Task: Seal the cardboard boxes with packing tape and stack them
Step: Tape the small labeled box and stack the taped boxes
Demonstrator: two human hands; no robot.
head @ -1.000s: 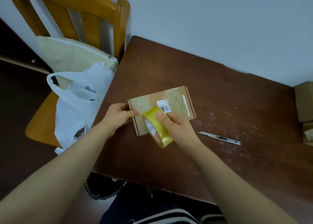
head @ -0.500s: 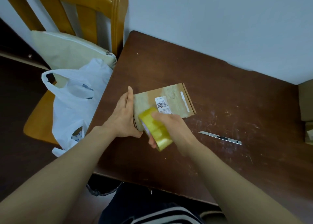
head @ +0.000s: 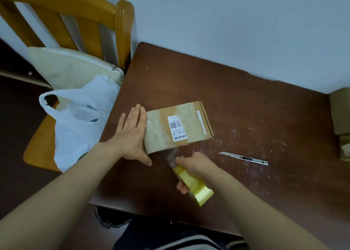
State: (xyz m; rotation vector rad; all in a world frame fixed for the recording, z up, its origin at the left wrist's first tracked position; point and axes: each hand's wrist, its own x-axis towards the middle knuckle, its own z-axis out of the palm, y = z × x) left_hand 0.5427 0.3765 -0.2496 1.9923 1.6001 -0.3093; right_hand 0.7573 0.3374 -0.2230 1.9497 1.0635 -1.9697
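head view: the cardboard box (head: pixel 191 121) lies flat on the dark brown table (head: pixel 246 102), towards its left side, with the white barcode label (head: pixel 177 127) facing up. it sits in much the same spot as half a second ago.

the left hand (head: pixel 130 134) is spread with its fingers straight and together, its side pressed along the box's left end and the thumb reaching down onto the table by the near left corner. a second ago its fingers were hooked on that end; half a second ago it stood more on edge against it.

the right hand (head: pixel 193 166) grips the yellow tape roll (head: pixel 193 185), fingers wrapped through and around it. earlier the roll was over the near left part of the box lid. now it has been drawn back towards the person, off the box and above the table's near part. a clear strip of tape (head: pixel 173 153) stretches from the box's near edge to the roll; it is blurred.

the utility knife (head: pixel 243 158) lies on the table to the right of the right hand, apart from it, where it lay before. more cardboard boxes (head: pixel 341 109) show at the right edge. left of the table a wooden chair (head: pixel 121 22) carries a pale cushion (head: pixel 72 68) and a white plastic bag (head: pixel 79 121).
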